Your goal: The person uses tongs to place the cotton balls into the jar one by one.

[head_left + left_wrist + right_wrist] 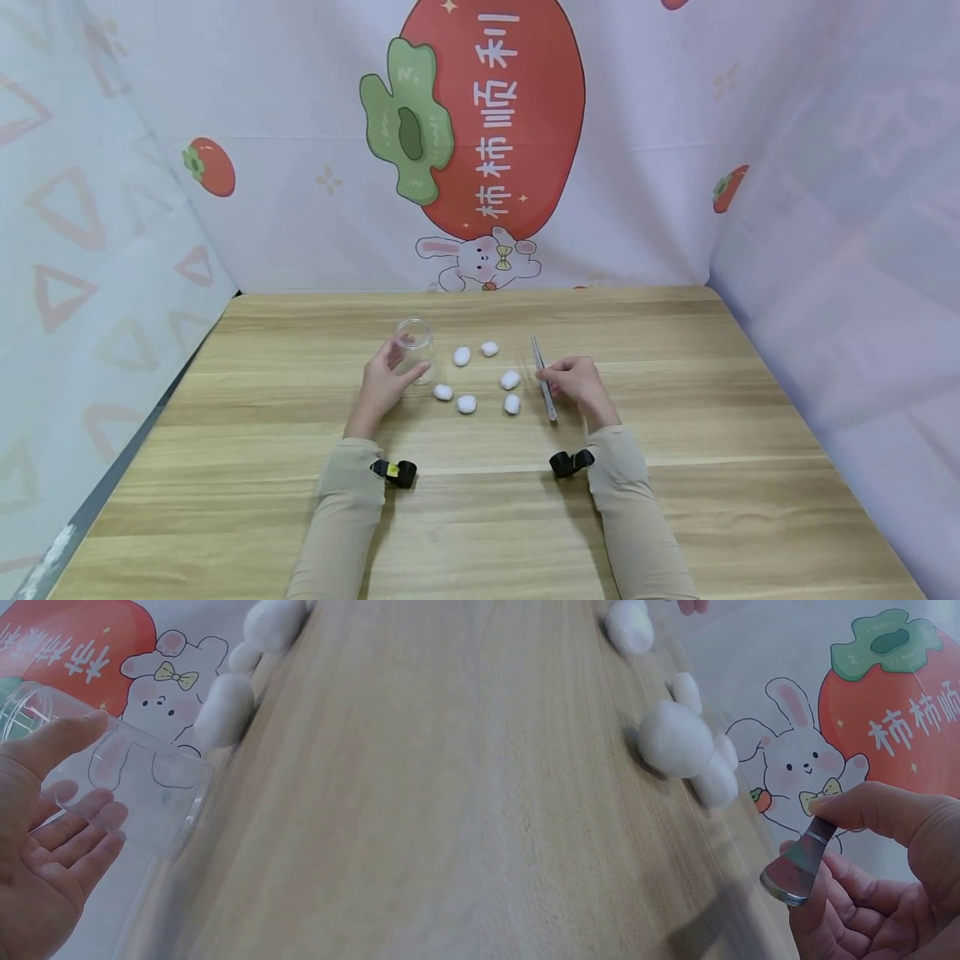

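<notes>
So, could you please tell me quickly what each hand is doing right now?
Left hand: fingers curled round the clear jar, holding it.
Right hand: pinching the metal tweezers.

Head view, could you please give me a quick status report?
Left hand grips clear jar, upright on table. Right hand pinches tweezers. Six cotton balls between them, none lifted.

The backdrop (pixel 645 125) bore a red persimmon (pixel 517 108) with white Chinese characters reading 柿柿顺利; nothing else was legible
</notes>
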`<state>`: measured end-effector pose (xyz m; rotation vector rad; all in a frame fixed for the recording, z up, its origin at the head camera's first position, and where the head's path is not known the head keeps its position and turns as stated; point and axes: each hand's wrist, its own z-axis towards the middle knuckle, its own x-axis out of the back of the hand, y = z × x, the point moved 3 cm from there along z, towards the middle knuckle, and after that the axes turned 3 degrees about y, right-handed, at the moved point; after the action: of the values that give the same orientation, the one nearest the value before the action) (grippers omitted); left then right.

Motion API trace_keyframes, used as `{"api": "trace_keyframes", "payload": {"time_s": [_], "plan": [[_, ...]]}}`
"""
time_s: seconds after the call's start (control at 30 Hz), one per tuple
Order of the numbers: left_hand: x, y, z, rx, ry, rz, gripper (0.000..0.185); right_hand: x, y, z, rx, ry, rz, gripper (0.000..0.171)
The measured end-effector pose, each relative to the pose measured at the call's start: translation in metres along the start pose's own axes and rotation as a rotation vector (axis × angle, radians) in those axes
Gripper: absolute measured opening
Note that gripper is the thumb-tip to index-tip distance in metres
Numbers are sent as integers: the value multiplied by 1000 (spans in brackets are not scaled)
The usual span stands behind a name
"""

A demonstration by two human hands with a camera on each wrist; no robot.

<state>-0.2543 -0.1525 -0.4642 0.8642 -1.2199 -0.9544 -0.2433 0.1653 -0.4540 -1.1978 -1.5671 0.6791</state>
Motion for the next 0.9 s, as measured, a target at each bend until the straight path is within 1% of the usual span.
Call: {"api": "trace_keyframes", "payload": {"time_s": [0.2, 0.47, 0.7, 0.8, 0.9], "plan": [[-1, 2, 0, 2, -8, 9, 62, 2, 2, 1, 2, -34, -8, 25], [0, 4, 0, 7, -8, 7, 62, 4, 2, 0, 43, -87, 21, 26], [0, 3, -1, -2, 0, 12, 64, 8, 3, 0, 59, -136, 57, 23], [0, 2, -1, -4, 6, 11, 64, 11, -1, -4, 63, -162, 70, 24], [0, 2, -1, 0, 6, 9, 63, 13, 1, -4, 60, -199, 115, 24]]}}
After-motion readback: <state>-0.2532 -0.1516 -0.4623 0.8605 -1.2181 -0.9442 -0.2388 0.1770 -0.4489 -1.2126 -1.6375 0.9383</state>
